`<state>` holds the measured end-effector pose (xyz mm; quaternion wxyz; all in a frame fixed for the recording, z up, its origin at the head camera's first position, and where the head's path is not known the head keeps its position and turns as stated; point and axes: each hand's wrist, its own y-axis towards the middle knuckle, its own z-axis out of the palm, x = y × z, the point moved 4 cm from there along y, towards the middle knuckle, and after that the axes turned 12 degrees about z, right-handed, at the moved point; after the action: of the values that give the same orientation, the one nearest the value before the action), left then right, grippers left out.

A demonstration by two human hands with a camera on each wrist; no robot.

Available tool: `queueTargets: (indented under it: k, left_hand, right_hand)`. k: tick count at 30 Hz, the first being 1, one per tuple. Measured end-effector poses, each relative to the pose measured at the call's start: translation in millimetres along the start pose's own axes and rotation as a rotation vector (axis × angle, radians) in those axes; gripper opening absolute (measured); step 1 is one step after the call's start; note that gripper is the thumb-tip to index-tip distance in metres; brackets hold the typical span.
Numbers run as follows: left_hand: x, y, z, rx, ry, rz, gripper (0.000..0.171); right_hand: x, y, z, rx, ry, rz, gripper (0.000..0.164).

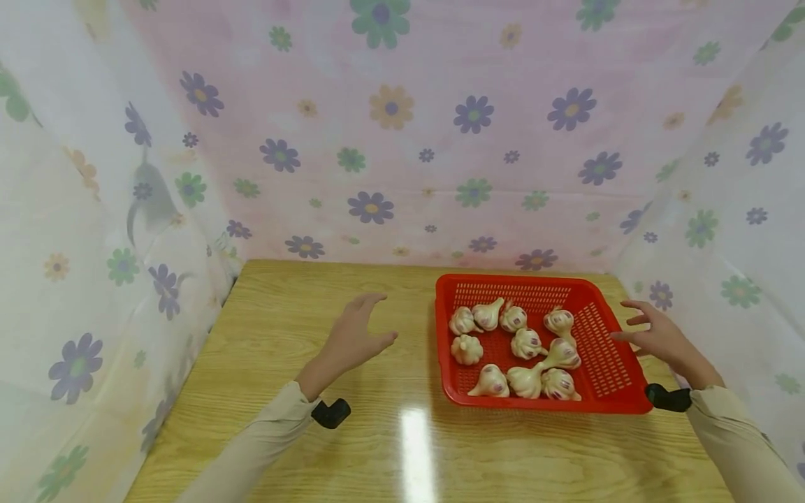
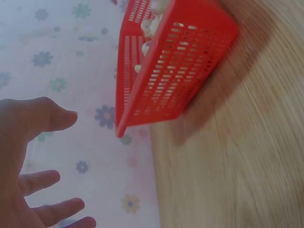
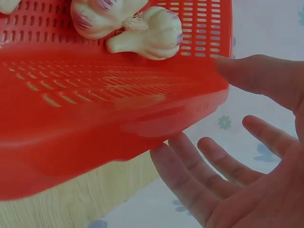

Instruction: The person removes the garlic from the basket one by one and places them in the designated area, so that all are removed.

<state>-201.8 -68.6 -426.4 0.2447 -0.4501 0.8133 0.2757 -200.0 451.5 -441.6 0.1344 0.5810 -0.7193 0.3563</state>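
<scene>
Over the yellowish wood-grain tabletop (image 1: pixel 534 454), the person's left hand (image 1: pixel 352 337) hangs empty, thumb and fingers apart, left of the perforated red plastic basket (image 1: pixel 606 404). The right hand (image 1: pixel 663 342), fingers loosely spread, hovers by the basket's right rim — I can't tell if they touch. Cream, purple-marked garlic bulbs (image 1: pixel 467 349) lie inside — flowered cloth (image 1: pixel 402 168) hangs beyond.

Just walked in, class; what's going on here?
A person's right hand is at the right end of a rectangular red plastic basket of whitish, purple-marked garlic bulbs; whether it touches is unclear. Their left hand, holding nothing, is off the basket's left side. The basket stands on a pale wood-grained table.
</scene>
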Motion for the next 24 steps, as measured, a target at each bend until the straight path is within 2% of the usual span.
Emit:
queueTargets:
  k: [5,11,14,17,24]
  left_hand:
    - [-8.1,16.6,13.6,0.056,-0.058,0.046,0.066]
    - [-16.6,40.2,32.0,0.120,-0.093,0.133,0.065]
    - [-20.7,50.9,42.0,0.160,-0.118,0.149,0.066]
    - [-26.1,60.0,52.1,0.208,-0.118,0.161,0.065]
    - [-42.5,74.1,74.3,0.270,-0.070,0.257,0.059]
  right_hand:
    - [-7,12,2,0.053,0.048,0.037,0.079]
    - [-17,24,0,0.076,0.081,0.082,0.078]
    - [-18,27,-2,0.089,0.108,0.085,0.077]
    - [-18,29,-3,0.106,0.123,0.090,0.076]
    - [-20,23,0,0.140,0.147,0.115,0.074]
